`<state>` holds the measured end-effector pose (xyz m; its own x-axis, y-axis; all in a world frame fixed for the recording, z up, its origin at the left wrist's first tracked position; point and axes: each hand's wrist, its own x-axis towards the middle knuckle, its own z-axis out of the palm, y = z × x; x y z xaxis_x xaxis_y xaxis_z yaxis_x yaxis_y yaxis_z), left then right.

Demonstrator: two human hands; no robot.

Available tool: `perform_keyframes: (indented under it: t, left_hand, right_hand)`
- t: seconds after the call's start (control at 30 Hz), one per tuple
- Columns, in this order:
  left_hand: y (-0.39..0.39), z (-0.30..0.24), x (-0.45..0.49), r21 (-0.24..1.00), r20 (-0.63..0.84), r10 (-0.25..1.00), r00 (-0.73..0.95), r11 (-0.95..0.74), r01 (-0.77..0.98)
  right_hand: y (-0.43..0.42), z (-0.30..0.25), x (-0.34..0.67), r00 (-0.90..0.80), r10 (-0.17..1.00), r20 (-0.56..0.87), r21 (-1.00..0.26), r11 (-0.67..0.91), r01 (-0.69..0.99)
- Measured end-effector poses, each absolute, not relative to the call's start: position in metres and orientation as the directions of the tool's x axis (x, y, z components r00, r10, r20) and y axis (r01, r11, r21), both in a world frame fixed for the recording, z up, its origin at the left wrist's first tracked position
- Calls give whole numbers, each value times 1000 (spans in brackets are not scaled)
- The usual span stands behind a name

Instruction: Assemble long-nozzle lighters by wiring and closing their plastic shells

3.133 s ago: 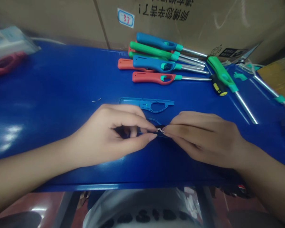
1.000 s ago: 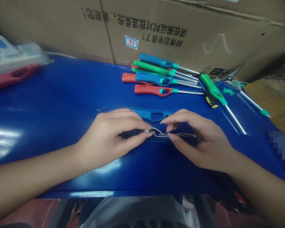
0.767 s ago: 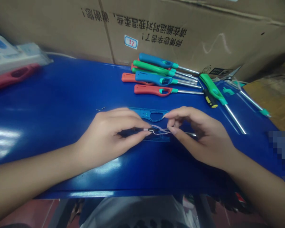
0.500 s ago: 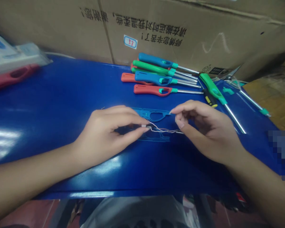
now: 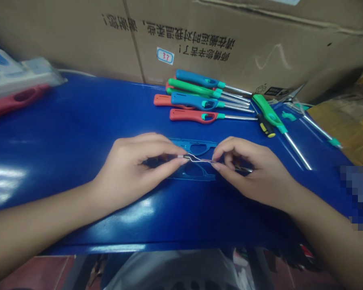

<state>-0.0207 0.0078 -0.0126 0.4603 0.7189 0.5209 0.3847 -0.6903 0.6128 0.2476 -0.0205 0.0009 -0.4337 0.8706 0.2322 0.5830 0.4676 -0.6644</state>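
My left hand [image 5: 133, 169] and my right hand [image 5: 249, 173] meet over the blue table, and their fingertips pinch a thin bent wire [image 5: 199, 158] from either side. Below the wire lies an open blue lighter shell half [image 5: 193, 176], partly hidden by my fingers. Another blue shell half [image 5: 181, 142] lies just beyond it, with its trigger-guard loop showing. A short metal rod [image 5: 243, 169] sticks out beneath my right fingers.
Several finished lighters with coloured handles [image 5: 196, 100] lie at the back of the blue table [image 5: 78, 121]. At right are a yellow-handled screwdriver [image 5: 266, 127] and a green lighter [image 5: 268, 110]. Cardboard boxes [image 5: 169, 36] stand behind; a red handle [image 5: 21, 96] lies at left.
My right hand has come back in from the right, and its fingertips now close on the wire. The wire sits a little higher and looks more tightly bent. My left hand stays nearly still.
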Motion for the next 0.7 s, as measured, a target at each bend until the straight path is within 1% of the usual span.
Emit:
perform_keyframes:
  t: [0.1,0.2,0.33,0.53,0.63,0.7]
  left_hand:
    - [8,-13,-21,613,519,720,461,-689,386]
    - [9,-13,-21,617,517,724,457,-685,388]
    - [9,-12,-20,623,511,731,453,-678,390]
    - [9,-11,-22,630,509,720,471,-685,365]
    - [8,-12,-22,639,503,720,477,-682,356]
    - [8,-12,-21,641,513,709,485,-692,334]
  right_hand:
    - [-20,1,248,-414,880,234,-685,451,572]
    - [-19,2,248,-464,840,283,-679,517,521]
    - [-18,3,248,-573,758,312,-603,624,498]
    - [-20,7,246,-612,707,355,-538,690,485]
    - [-21,10,244,-589,695,413,-515,711,478]
    - [-21,9,243,-524,716,461,-508,697,506]
